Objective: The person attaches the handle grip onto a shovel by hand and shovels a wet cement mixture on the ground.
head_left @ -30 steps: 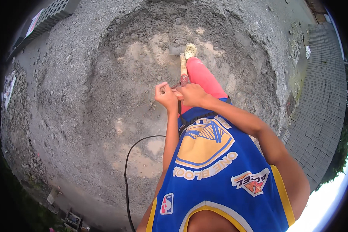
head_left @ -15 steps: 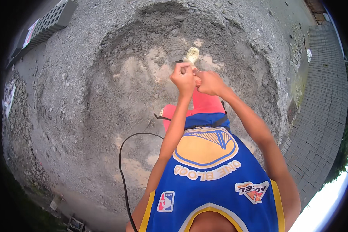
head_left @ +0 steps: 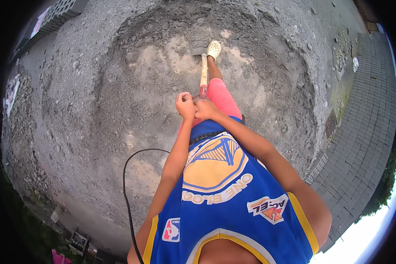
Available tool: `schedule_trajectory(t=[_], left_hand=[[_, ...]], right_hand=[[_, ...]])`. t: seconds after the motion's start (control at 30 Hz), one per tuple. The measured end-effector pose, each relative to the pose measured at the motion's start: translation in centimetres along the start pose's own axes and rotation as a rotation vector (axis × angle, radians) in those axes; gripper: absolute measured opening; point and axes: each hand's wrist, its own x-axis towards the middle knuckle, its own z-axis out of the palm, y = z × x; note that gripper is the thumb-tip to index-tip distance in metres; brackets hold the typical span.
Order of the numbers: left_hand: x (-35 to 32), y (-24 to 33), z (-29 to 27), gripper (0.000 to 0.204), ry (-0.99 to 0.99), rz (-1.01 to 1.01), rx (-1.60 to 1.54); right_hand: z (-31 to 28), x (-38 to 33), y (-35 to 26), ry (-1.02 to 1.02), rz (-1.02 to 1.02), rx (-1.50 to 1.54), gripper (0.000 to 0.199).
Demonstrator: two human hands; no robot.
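Observation:
A shovel (head_left: 203,75) stands in front of me, its pale wooden shaft running away from my body to a grey blade (head_left: 198,51) at the ground. Its near end is a red grip (head_left: 203,90). My right hand (head_left: 205,109) is closed around that grip end, fingers partly hidden. Just left of it, my left hand (head_left: 185,105) is raised with curled fingers, close to the grip. Whether anything is between those fingers is hidden. A cream clog (head_left: 214,49) on my foot rests right of the blade.
Loose grey gravel (head_left: 88,48) rises around a dug-out hollow. Stacked grey blocks (head_left: 361,114) line the right side, and more hollow blocks (head_left: 59,17) stand far left. A black cable (head_left: 125,185) loops beside my left arm.
Both hands have come nearer my body and a little left. The shovel's shaft, mostly hidden before, now shows in full beyond them. My left hand has moved slightly apart from the right.

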Motion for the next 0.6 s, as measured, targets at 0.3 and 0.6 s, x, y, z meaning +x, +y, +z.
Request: schedule_trajectory(t=[0.3,0.6], left_hand=[[4.0,6.2,2.5,0.008,-0.007,-0.178,-0.276],[3.3,-0.4,3.5,0.013,-0.012,-0.187,0.193]], right_hand=[[-6.5,1.0,-2.3,0.089,0.115,-0.02,0.024],[-2.5,3.1,0.3,0.051,-0.283,0.057,0.032]])
